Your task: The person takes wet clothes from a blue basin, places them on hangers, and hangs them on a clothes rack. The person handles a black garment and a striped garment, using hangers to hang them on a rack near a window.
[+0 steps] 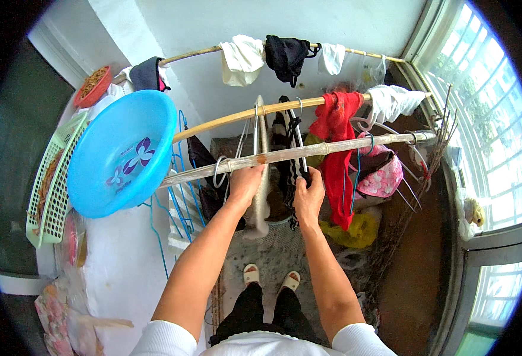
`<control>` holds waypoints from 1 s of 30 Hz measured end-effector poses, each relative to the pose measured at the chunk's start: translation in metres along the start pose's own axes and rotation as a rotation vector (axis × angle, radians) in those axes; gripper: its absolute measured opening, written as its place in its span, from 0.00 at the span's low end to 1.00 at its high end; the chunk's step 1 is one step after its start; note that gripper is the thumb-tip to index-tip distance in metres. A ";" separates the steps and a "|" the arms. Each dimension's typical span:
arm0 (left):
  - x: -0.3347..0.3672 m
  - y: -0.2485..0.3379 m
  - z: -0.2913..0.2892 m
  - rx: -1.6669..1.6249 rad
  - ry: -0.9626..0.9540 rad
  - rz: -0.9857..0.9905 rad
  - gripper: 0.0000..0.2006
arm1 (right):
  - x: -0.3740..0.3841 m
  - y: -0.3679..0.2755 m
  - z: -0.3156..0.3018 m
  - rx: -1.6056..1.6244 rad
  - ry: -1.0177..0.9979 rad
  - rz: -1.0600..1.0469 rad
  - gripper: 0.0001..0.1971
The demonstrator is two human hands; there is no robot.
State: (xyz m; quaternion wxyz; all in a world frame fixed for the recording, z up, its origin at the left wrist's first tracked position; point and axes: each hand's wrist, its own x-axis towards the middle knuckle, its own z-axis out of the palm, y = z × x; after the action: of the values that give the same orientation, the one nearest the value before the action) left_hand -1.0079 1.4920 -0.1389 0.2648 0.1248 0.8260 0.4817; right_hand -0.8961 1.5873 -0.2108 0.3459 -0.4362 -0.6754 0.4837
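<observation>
My left hand (pixel 246 185) is closed at the edge of a cream-coloured garment (pixel 262 204), just under the nearer bamboo pole (pixel 296 152). That garment hangs edge-on, so its shape is hard to make out. Close by on the right, my right hand (pixel 309 194) has its fingers wrapped round the dark end of a clothes hanger (pixel 296 133), whose hook sits on the yellow bamboo pole (pixel 237 118). A black-and-white striped garment (pixel 284 172) hangs between my two hands.
A blue basin (pixel 124 155) stands at left by a green plastic basket (pixel 50 184) and a red bowl (pixel 93 86). Red cloth (pixel 338 160) and a pink floral piece (pixel 381 178) hang at right. Small garments hang on the back pole (pixel 195 53). Barred windows (pixel 481 101) line the right.
</observation>
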 end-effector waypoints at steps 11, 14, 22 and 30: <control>-0.018 -0.080 -0.062 -0.126 0.307 0.229 0.11 | 0.009 0.007 -0.007 -0.050 0.023 -0.153 0.15; -0.022 -0.097 -0.097 -0.082 0.271 0.150 0.11 | 0.010 0.010 -0.007 -0.053 0.006 -0.143 0.15; -0.036 -0.095 -0.133 0.058 0.199 -0.014 0.11 | 0.005 0.022 -0.003 -0.118 0.059 -0.271 0.16; -0.037 -0.093 -0.139 0.084 0.133 0.008 0.10 | -0.002 0.025 0.001 -0.140 0.045 -0.297 0.19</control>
State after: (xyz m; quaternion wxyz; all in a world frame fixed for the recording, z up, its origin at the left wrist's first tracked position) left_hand -1.0499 1.3267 -0.1519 0.2022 0.1068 0.8608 0.4547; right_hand -0.8902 1.5889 -0.2355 0.3974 -0.3654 -0.7566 0.3690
